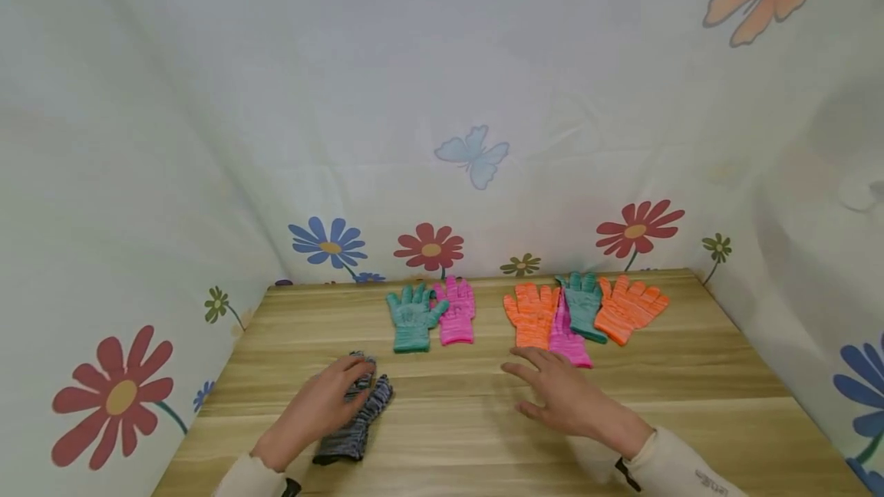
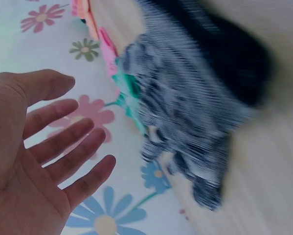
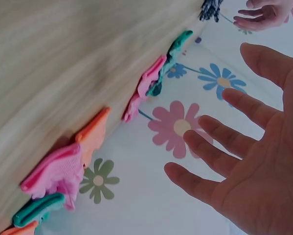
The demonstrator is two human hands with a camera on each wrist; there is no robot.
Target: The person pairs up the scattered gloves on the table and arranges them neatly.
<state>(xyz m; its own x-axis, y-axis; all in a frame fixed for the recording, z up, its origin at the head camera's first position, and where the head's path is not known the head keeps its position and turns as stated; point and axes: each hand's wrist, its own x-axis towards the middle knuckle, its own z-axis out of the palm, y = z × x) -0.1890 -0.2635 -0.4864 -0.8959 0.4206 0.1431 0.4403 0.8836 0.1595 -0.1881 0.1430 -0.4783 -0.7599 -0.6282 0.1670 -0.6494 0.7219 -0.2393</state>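
Over a dark grey knit glove [image 1: 345, 439] at the table's front left, my left hand [image 1: 316, 403] hovers with its fingers spread. In the left wrist view the grey glove [image 2: 185, 93] lies apart from the left hand [image 2: 38, 142], its fingers partly bunched. My right hand [image 1: 566, 393] hangs above the wood just in front of an orange glove [image 1: 532, 313] and a pink glove [image 1: 568, 340], holding nothing. In the right wrist view the right hand [image 3: 244, 152] shows loosely extended fingers. Whether a second grey glove lies underneath, I cannot tell.
At the back middle, a green glove [image 1: 412, 317] lies beside a pink glove [image 1: 456, 311], slightly overlapping. To the right, another green glove [image 1: 583, 301] and a second orange glove [image 1: 630, 309] overlap. A flower-printed curtain [image 1: 373, 98] encloses the wooden table [image 1: 442, 420].
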